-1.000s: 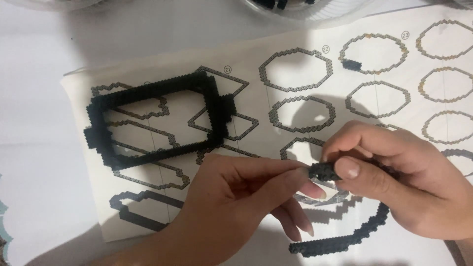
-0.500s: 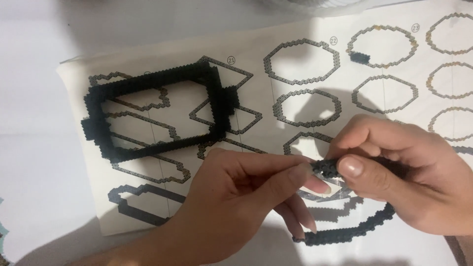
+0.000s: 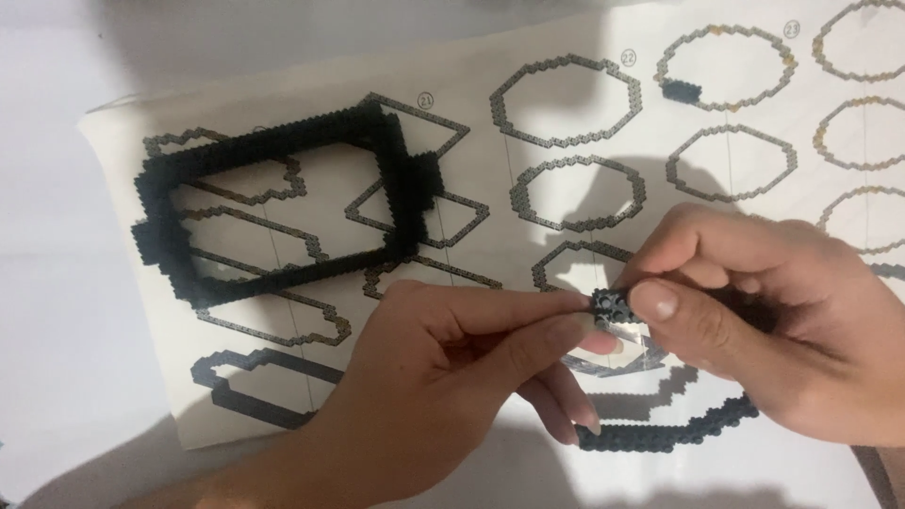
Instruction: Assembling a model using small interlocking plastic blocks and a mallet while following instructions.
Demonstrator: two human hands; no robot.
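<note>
My left hand (image 3: 452,377) and my right hand (image 3: 773,311) meet at the lower middle, both pinching one small black studded brick piece (image 3: 611,303) between fingertips and thumb. Under my right hand a curved strip of black bricks (image 3: 679,432) lies on the paper, partly hidden by the palm. A large rectangular frame of black bricks (image 3: 273,203) rests on the left half of the instruction sheet (image 3: 566,85), apart from both hands.
The sheet shows several printed ring and outline diagrams. One small black brick (image 3: 681,91) lies on a printed ring at the upper right. The white table surface (image 3: 57,283) extends to the left of the sheet.
Both hands keep pinching the small black piece with slight finger shifts. The view has drifted a little, so the sheet and frame sit slightly lower and further left.
</note>
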